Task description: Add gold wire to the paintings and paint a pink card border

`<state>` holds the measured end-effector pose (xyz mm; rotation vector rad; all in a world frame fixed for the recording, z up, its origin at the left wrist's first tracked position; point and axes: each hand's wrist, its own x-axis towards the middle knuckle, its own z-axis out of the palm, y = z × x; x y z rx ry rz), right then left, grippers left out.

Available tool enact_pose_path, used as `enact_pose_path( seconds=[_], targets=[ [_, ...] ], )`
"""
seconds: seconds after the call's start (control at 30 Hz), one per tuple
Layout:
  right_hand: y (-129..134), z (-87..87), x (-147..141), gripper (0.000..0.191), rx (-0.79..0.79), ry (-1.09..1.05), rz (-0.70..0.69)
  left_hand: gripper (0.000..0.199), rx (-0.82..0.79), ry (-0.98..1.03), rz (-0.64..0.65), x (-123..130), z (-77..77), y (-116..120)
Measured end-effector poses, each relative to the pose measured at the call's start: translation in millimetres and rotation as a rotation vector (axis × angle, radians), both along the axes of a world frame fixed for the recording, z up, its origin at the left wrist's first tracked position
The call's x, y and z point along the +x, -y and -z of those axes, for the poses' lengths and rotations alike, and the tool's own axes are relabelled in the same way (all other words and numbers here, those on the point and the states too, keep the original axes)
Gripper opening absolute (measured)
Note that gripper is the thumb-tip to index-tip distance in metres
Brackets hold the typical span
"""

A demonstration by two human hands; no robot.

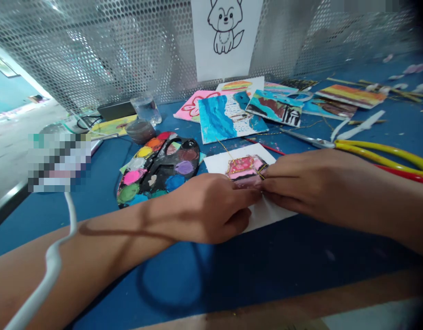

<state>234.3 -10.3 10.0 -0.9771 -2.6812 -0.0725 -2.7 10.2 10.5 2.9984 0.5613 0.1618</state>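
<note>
White cable (51, 261) lay across the person's left forearm, nearest the camera, and a blue work table (232, 279) ran beneath both arms. The left hand (211, 208) came in from the lower left and the right hand (321, 183) from the right, their fingers bunched rather than spread. Their fingertips met in a pinch at the right end of a pink painted patch (244, 167). This patch sat on a white card (220, 162) lying flat on the table, and a thin gold thread (225, 149) crossed it and ran off toward the upper left. Whether the fingers held the thread, the card or both could not be told.

Just beside the left hand lay a black paint palette (158, 167) with pink, green, blue and purple wells. Yellow-handled scissors (379, 153) rested above the right forearm, with a red handle (407, 173) partly tucked behind it. Farther on, painted cards overlapped loosely, among them a blue-and-white one (228, 117) and a striped one (350, 95). A clear plastic cup (146, 109) stood beyond the palette, near a perforated metal screen (94, 50) bearing a drawing of a fox (225, 36).
</note>
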Motion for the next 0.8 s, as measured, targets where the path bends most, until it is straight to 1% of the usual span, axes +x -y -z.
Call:
enact_pose_path(
  seconds=[0.07,0.1,0.2,0.27,0.33,0.43,0.57,0.67,0.73,0.8],
  targets=[
    [-1,1.4,-2,0.031,0.032,0.104,-0.041,0.036,-0.026,0.005,-0.005,0,0.0,0],
    [-1,3.3,-3,0.031,0.063,0.129,-0.039,0.037,-0.038,0.017,-0.003,0,0.3,-1],
    [-2,11.3,-5,0.025,0.147,0.101,0.043,0.036,-0.060,0.057,0.009,0,1.3,-2],
    [-2,14.9,-5,0.022,0.156,0.083,0.095,0.033,-0.076,0.058,0.012,0,1.4,-3],
    [-1,14.2,-7,0.018,0.131,0.078,0.128,0.031,-0.097,0.052,0.011,0,1.0,-4],
    [3,5.7,-11,0.016,0.068,0.081,0.164,0.032,-0.138,0.052,-0.003,1,-0.2,-3],
    [6,-4.3,-17,0.022,-0.060,0.140,0.297,0.036,-0.195,0.036,-0.030,0,-2.8,-2],
    [4,-4.8,-18,0.026,-0.073,0.132,0.383,0.036,-0.208,0.041,-0.041,0,-4.0,-3],
    [2,-5.4,-15,0.026,-0.105,0.107,0.372,0.034,-0.206,0.042,-0.050,0,-4.0,-3],
    [-1,-7.7,-9,0.025,-0.132,0.039,0.303,0.035,-0.215,0.044,-0.053,0,-3.5,-3]
  ],
)
